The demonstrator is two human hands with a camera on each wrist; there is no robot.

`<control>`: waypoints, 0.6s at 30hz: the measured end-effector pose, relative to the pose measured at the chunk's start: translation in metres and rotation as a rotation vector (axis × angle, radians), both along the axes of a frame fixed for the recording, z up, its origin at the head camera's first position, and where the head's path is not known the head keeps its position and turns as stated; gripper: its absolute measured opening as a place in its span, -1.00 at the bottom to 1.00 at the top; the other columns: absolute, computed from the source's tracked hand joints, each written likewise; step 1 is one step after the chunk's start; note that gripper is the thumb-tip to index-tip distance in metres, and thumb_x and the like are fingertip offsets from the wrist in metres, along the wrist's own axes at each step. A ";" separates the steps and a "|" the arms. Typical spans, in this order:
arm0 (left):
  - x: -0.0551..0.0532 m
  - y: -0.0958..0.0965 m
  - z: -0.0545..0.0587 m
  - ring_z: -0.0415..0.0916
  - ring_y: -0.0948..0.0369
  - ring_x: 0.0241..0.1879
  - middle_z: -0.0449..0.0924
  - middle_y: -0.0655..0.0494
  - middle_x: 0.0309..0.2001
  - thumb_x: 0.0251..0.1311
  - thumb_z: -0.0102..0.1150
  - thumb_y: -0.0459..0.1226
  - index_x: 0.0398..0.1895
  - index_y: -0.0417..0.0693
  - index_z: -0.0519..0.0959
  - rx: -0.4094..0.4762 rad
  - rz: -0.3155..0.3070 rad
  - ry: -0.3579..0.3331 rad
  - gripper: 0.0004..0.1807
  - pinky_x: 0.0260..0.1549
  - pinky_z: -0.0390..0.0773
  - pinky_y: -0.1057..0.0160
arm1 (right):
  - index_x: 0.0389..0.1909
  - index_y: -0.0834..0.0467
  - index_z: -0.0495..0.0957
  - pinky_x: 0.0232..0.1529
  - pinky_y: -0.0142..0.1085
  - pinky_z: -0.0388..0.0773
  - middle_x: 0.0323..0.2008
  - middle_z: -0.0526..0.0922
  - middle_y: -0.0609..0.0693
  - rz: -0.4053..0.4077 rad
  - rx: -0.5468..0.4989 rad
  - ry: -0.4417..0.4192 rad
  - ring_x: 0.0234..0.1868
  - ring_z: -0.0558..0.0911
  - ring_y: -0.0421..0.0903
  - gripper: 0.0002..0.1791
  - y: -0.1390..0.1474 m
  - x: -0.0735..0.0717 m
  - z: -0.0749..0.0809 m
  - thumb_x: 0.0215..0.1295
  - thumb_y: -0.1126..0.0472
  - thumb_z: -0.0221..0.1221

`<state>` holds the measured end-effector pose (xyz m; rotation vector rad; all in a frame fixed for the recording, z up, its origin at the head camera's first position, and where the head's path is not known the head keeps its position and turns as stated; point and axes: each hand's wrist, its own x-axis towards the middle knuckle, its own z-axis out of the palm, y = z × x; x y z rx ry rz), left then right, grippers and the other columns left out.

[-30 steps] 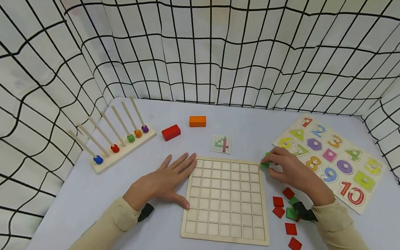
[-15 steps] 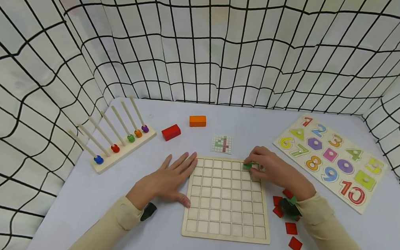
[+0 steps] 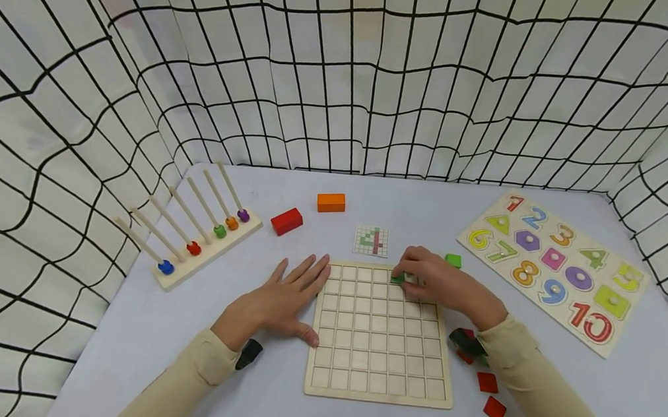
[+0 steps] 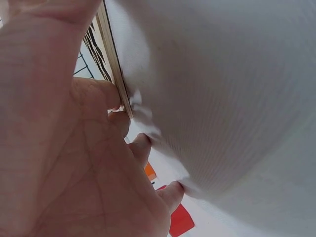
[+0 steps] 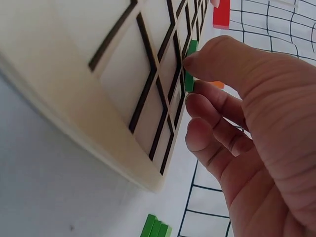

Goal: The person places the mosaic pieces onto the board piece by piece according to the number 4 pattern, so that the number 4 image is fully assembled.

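Note:
A wooden grid board [image 3: 378,398] with square cells lies flat on the white table. My right hand [image 3: 443,284] pinches a green square tile [image 5: 190,66] between thumb and fingers, at a cell in the board's far row. In the right wrist view the tile stands tilted on edge against the grid. My left hand [image 3: 278,306] rests with spread, straight fingers along the board's left edge, its thumb touching the rim. Behind the board lies a small printed grid card [image 3: 371,241] with green and red squares.
Another green tile [image 3: 453,261] lies beyond the board's far right corner. Several red tiles [image 3: 494,409] lie right of the board, partly under the right wrist. A peg stand [image 3: 208,250], a red block [image 3: 286,221], an orange block [image 3: 331,203] and a number puzzle [image 3: 549,267] surround it.
My right hand has carried a green tile leftward from beside the board to its far row, uncovering another green tile behind. My left hand has stayed in place.

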<state>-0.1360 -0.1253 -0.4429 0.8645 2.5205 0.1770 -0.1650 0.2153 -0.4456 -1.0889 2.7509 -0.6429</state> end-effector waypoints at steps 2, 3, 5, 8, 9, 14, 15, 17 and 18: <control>0.000 0.001 0.001 -0.41 -0.10 0.79 -0.40 0.00 0.81 0.07 0.46 0.36 0.78 -0.11 -0.19 0.000 -0.001 0.003 0.46 0.68 -0.32 -0.39 | -0.02 0.15 0.79 -0.14 -0.29 0.60 -0.06 0.63 0.03 0.002 0.004 0.001 -0.16 0.52 -0.13 -0.82 -0.002 -0.001 0.000 0.41 0.34 0.37; 0.000 0.001 0.001 -0.41 -0.09 0.79 -0.39 0.00 0.81 0.06 0.46 0.35 0.78 -0.11 -0.19 0.000 -0.001 0.003 0.46 0.68 -0.32 -0.39 | -0.02 0.16 0.79 -0.13 -0.28 0.61 -0.05 0.64 0.04 0.002 0.004 0.003 -0.15 0.53 -0.13 -0.82 -0.002 -0.001 0.001 0.40 0.33 0.38; 0.000 0.001 0.002 -0.40 -0.09 0.79 -0.39 0.00 0.81 0.06 0.47 0.35 0.78 -0.11 -0.19 -0.001 -0.001 0.006 0.46 0.68 -0.32 -0.39 | -0.04 0.17 0.80 -0.13 -0.26 0.63 -0.05 0.66 0.06 0.003 -0.001 0.011 -0.15 0.56 -0.12 -0.82 -0.003 -0.001 0.002 0.38 0.34 0.40; 0.000 0.001 0.002 -0.40 -0.09 0.79 -0.38 0.00 0.81 0.06 0.47 0.36 0.78 -0.10 -0.19 -0.008 -0.002 0.008 0.46 0.68 -0.31 -0.39 | -0.09 0.20 0.81 -0.13 -0.24 0.67 -0.06 0.68 0.08 0.011 -0.016 0.031 -0.14 0.60 -0.09 -0.85 -0.003 -0.002 0.001 0.36 0.37 0.41; -0.001 0.001 0.001 -0.40 -0.09 0.79 -0.39 0.00 0.81 0.06 0.47 0.36 0.78 -0.10 -0.19 -0.009 -0.002 0.008 0.46 0.68 -0.31 -0.39 | -0.10 0.21 0.82 -0.14 -0.24 0.68 -0.07 0.69 0.08 0.013 -0.023 0.037 -0.14 0.62 -0.08 -0.86 -0.003 -0.002 0.001 0.35 0.38 0.42; -0.001 0.000 0.002 -0.40 -0.10 0.79 -0.39 0.00 0.81 0.05 0.47 0.36 0.78 -0.10 -0.19 -0.003 0.000 0.007 0.47 0.68 -0.31 -0.39 | -0.15 0.23 0.82 -0.17 -0.26 0.69 -0.09 0.69 0.07 0.012 -0.040 0.048 -0.16 0.64 -0.08 -0.88 -0.004 -0.001 0.000 0.33 0.41 0.41; -0.001 0.000 0.002 -0.40 -0.10 0.79 -0.39 0.00 0.81 0.05 0.47 0.36 0.78 -0.10 -0.20 -0.001 0.000 0.007 0.47 0.68 -0.31 -0.40 | -0.15 0.22 0.81 -0.16 -0.26 0.69 -0.09 0.69 0.07 0.007 -0.038 0.044 -0.16 0.64 -0.09 -0.88 -0.004 -0.001 0.000 0.34 0.40 0.41; -0.001 -0.001 0.001 -0.40 -0.09 0.79 -0.39 0.00 0.81 0.05 0.47 0.36 0.78 -0.11 -0.20 0.003 0.000 0.007 0.47 0.68 -0.31 -0.40 | -0.12 0.22 0.81 -0.14 -0.24 0.71 -0.06 0.69 0.07 0.000 -0.030 0.037 -0.14 0.64 -0.10 -0.87 -0.004 0.001 0.001 0.35 0.38 0.41; -0.001 -0.001 0.001 -0.40 -0.09 0.79 -0.39 0.00 0.81 0.05 0.47 0.36 0.78 -0.11 -0.20 0.004 0.001 0.008 0.48 0.68 -0.30 -0.40 | -0.10 0.21 0.81 -0.12 -0.23 0.71 -0.05 0.69 0.07 -0.002 -0.026 0.036 -0.13 0.63 -0.10 -0.87 -0.004 0.002 0.001 0.36 0.36 0.41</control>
